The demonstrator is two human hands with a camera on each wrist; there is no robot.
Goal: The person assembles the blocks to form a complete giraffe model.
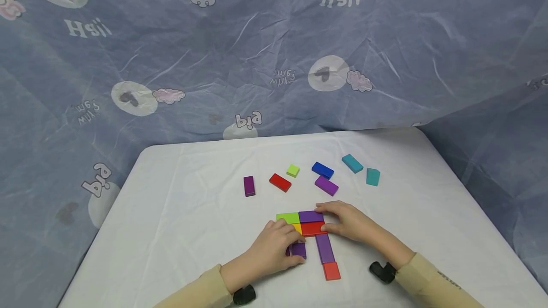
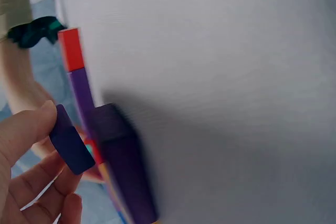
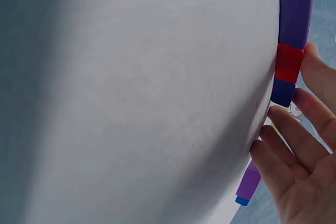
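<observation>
My left hand pinches a purple block between thumb and fingers, at the lower left of a flat arrangement of blocks. A darker purple block lies on the table close by, mostly covered by that hand in the head view. The arrangement has a green block and a purple one on top, then a yellow block, partly hidden, and a red block. Below hang a long purple block and a smaller red block. My right hand touches the arrangement's right side with extended fingers.
Behind the arrangement lie loose blocks: dark purple, red, small green, blue, violet and two teal ones. The white table meets a blue patterned cloth at the back.
</observation>
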